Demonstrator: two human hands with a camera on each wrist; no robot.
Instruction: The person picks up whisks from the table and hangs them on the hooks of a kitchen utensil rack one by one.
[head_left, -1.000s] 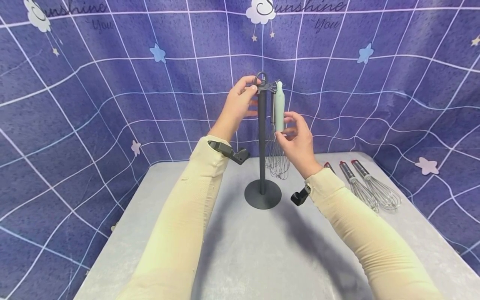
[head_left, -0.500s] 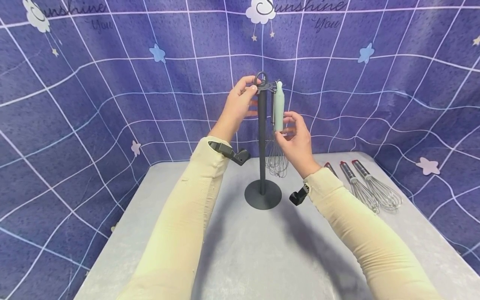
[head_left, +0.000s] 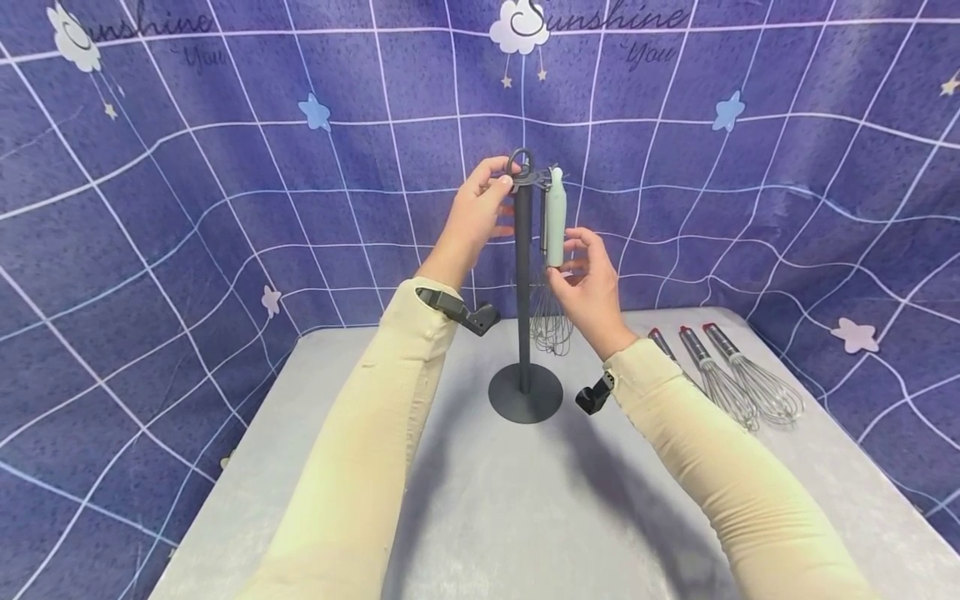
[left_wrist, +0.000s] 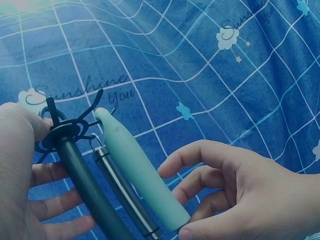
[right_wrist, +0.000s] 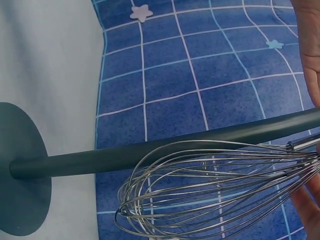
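A dark hook stand (head_left: 522,292) rises from a round base, its top carrying a ring and several curved hooks. My left hand (head_left: 476,208) grips that top, the thumb at the hook plate and the other fingers behind the pole. To the right, a whisk with a mint-green handle (head_left: 556,221) hangs upright, its tip at a hook. My right hand (head_left: 592,287) pinches the handle's lower end. Between pole and green handle hangs a steel-handled whisk (left_wrist: 125,192), looped on another hook. In the right wrist view, wire loops (right_wrist: 200,190) overlap in front of the pole.
Several red-tipped whisks lie at the table's back right, among them a large whisk (head_left: 761,387) and another whisk (head_left: 720,383); my right forearm partly covers a third. The grey table (head_left: 480,517) backs onto a blue gridded curtain (head_left: 405,150).
My right hand has shifted slightly left with the green-handled whisk, and the hanging wire loops moved a little left too. My left hand keeps its place on the stand top.
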